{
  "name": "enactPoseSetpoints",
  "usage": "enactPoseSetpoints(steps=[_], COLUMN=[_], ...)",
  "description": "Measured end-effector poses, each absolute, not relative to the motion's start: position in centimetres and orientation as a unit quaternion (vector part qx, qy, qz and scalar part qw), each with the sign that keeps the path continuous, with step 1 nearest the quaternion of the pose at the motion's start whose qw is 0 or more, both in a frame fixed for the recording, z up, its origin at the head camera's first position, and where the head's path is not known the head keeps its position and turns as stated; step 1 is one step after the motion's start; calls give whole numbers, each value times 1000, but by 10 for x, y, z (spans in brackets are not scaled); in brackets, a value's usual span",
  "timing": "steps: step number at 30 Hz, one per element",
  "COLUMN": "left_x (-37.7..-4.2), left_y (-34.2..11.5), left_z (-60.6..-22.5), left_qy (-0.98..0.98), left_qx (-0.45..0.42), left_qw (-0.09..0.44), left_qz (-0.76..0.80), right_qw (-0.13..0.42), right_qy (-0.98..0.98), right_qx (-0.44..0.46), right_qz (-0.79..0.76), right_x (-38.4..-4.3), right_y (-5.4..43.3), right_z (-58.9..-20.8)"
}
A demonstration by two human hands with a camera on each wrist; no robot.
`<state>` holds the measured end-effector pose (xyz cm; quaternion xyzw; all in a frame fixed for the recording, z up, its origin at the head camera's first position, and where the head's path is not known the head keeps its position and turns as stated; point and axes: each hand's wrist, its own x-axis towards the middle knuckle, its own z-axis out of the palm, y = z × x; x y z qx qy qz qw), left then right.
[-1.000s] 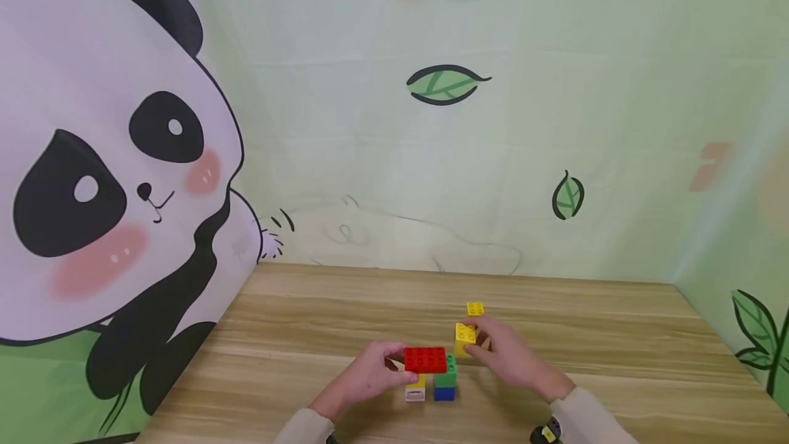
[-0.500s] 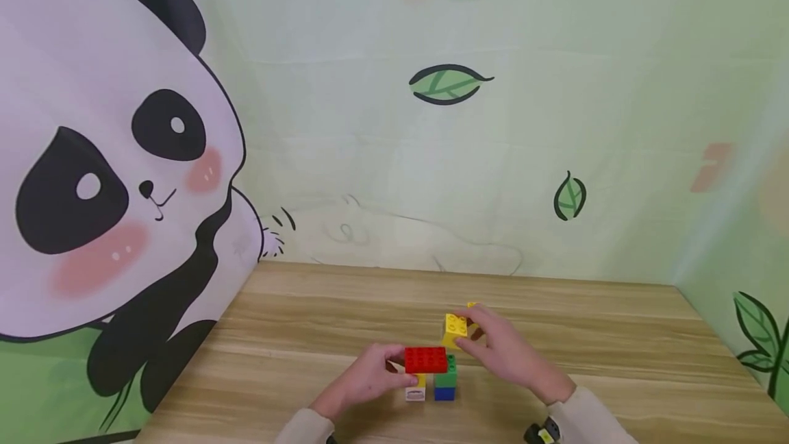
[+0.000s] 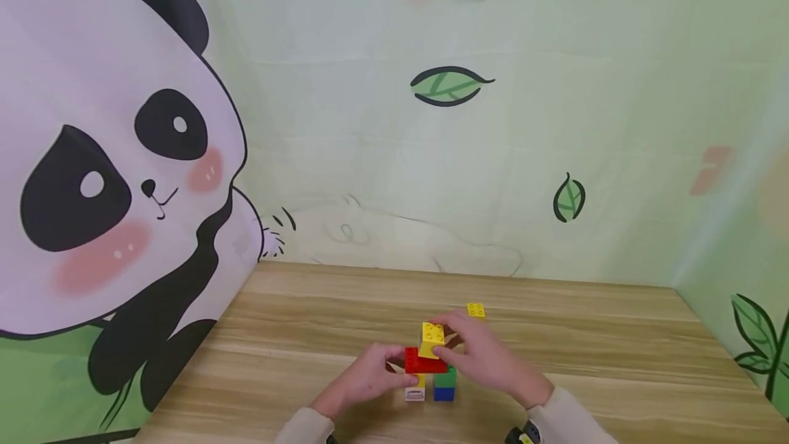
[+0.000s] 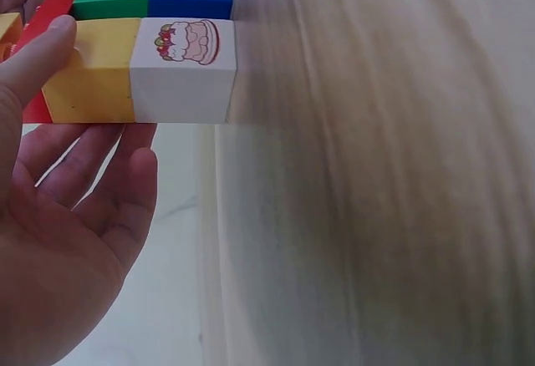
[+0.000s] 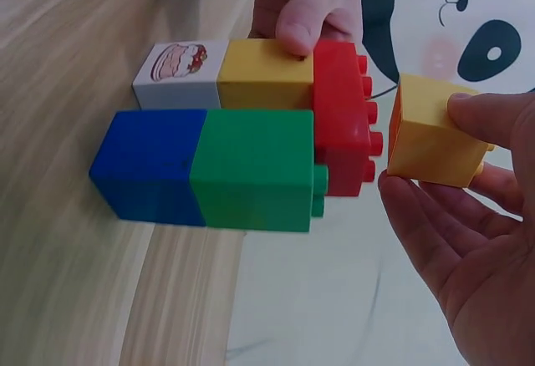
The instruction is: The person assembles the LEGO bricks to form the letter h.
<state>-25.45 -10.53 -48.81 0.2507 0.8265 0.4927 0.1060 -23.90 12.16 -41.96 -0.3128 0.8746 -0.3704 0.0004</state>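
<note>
Between the thumb and fingers of my right hand (image 3: 493,363) is a yellow building block (image 5: 430,132), held just above the studs of a red block (image 5: 341,119) and apart from it in the right wrist view. The red block bridges two short stacks. One stack is a yellow block (image 4: 94,69) on a white block (image 4: 184,73) printed with a cake; the other is a green block (image 5: 255,165) on a blue block (image 5: 150,165). My left hand (image 3: 370,377) grips the cake stack near its top, thumb on the yellow block, fingers on the far side.
Another yellow block (image 3: 475,310) stands farther back on the wooden table (image 3: 320,314), behind my right hand. A cloth backdrop with a panda (image 3: 123,177) and leaves closes off the back and sides.
My right hand has carried the yellow block leftward, from behind the green stack to over the red block. The left hand keeps its grip in place. The rear yellow block shows fully again.
</note>
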Motion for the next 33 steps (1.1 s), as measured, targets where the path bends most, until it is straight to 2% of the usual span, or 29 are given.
enactPoseSetpoints(steps=[33], left_x=[-257], left_y=[-108], left_z=[-493], left_qy=[830], left_qx=[262], left_qw=[108], left_qz=[481], right_qw=[0], right_qy=[872], right_qx=[-351], right_qz=[-342], right_x=[-244], right_y=[106], right_z=[-425])
